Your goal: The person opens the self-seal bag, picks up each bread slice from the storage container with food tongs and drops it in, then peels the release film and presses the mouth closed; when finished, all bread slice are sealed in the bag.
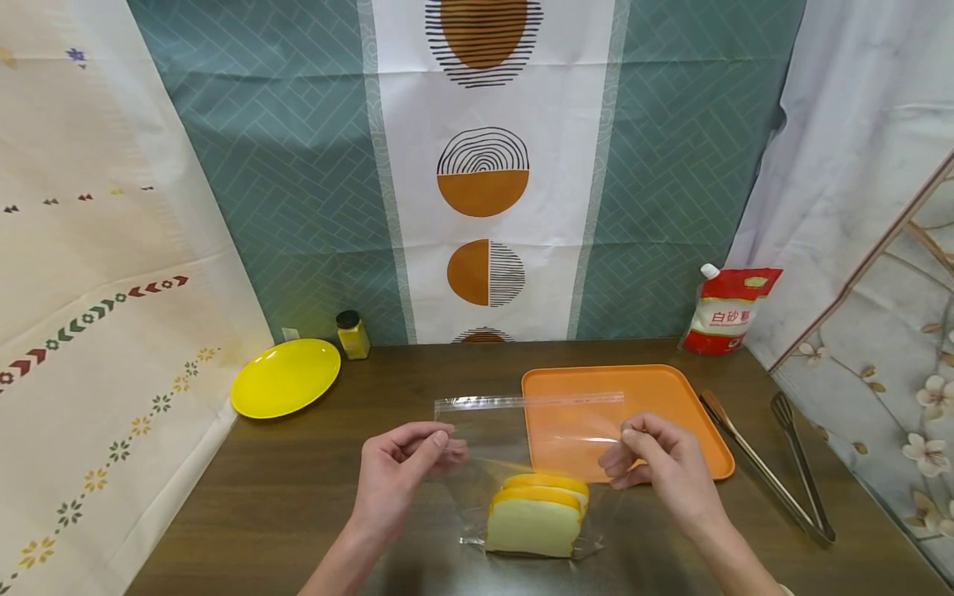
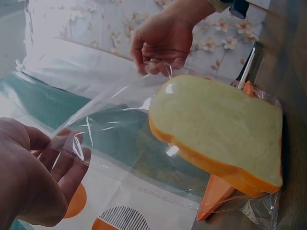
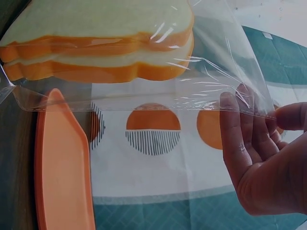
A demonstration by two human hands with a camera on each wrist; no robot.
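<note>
Two bread slices with orange crusts stand inside a clear plastic bag, low in the bag near the tabletop. My left hand pinches the bag's left side between thumb and fingers. On the opposite side my right hand pinches the other edge, so the film is spread between both hands. The bag's sealing strip runs above the hands in the head view. In the left wrist view the front slice fills the bag's lower end. Both slices' crusts show one behind the other in the right wrist view.
An orange tray lies behind the bag. To its right are metal tongs on the brown table. A yellow plate and a small black-lidded jar stand back left; a red-and-white pouch stands back right.
</note>
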